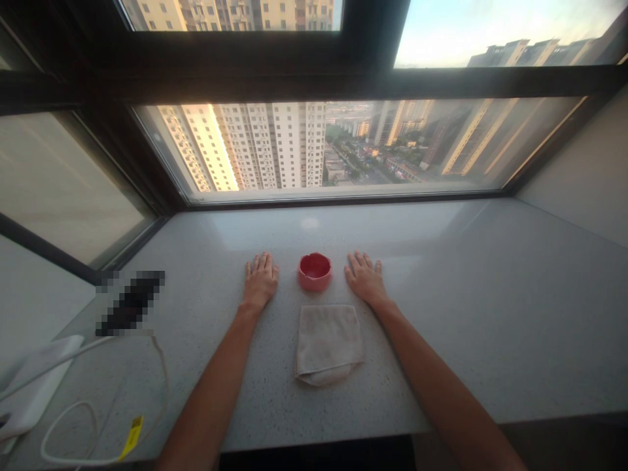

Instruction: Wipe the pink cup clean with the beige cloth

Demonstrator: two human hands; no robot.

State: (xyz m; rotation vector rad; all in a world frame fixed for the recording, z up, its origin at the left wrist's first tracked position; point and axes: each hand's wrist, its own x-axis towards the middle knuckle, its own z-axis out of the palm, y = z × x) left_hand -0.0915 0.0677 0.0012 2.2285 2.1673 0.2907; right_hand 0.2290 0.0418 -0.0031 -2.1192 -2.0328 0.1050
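Flat on the pale speckled sill, my left hand (pixel 260 280) lies with its fingers apart and holds nothing. My right hand (pixel 366 276) rests palm down in the same way, fingers spread. Between the two hands stands a small round pinkish-red bowl (pixel 314 282) with a wavy rim, apart from both. Its red inside shows no contents that I can make out. Closer to me lies a folded greyish-beige cloth (pixel 328 340), just in front of the bowl and touched by neither hand.
The speckled sill (pixel 466 314) runs back to a dark-framed window (pixel 314 204) with tall buildings outside. At the left are a blurred-out dark object (pixel 131 304), a white power strip or box (pixel 42 383) and a white cable (pixel 161 366) with a yellow tag (pixel 131 437).
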